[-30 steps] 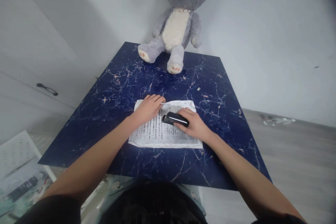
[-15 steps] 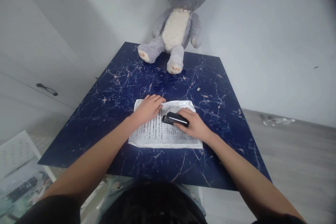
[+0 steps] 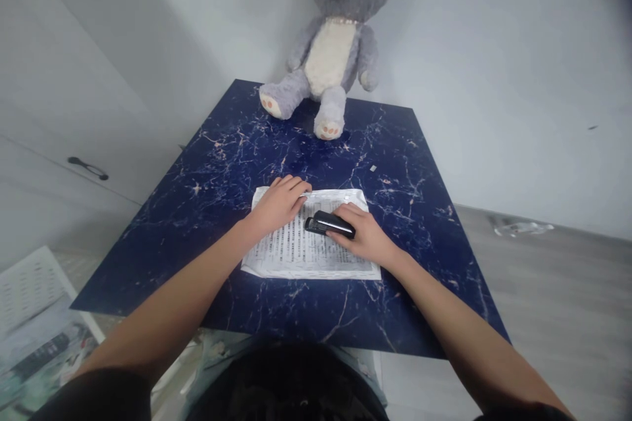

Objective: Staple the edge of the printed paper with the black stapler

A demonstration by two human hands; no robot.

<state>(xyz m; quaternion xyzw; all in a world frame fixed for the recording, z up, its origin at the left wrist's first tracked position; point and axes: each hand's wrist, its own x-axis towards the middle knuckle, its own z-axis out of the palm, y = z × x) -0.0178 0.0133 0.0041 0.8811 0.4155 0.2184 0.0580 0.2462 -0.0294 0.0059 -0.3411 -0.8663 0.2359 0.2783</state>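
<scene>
Printed paper, white with dark columns of text and slightly creased edges, lies flat in the middle of the blue table. A black stapler rests on or just above it, lying sideways with its front end pointing left. My right hand is closed around the stapler's rear end. On the far left part of the paper lies my left hand, palm down, fingers slightly bent and reaching to the far edge. The paper under both hands is hidden.
A large grey plush toy sits at the table's far end against the wall. The dark blue marbled table carries a tiny pale scrap. A white cabinet with a black handle stands left. Clear plastic lies on the floor.
</scene>
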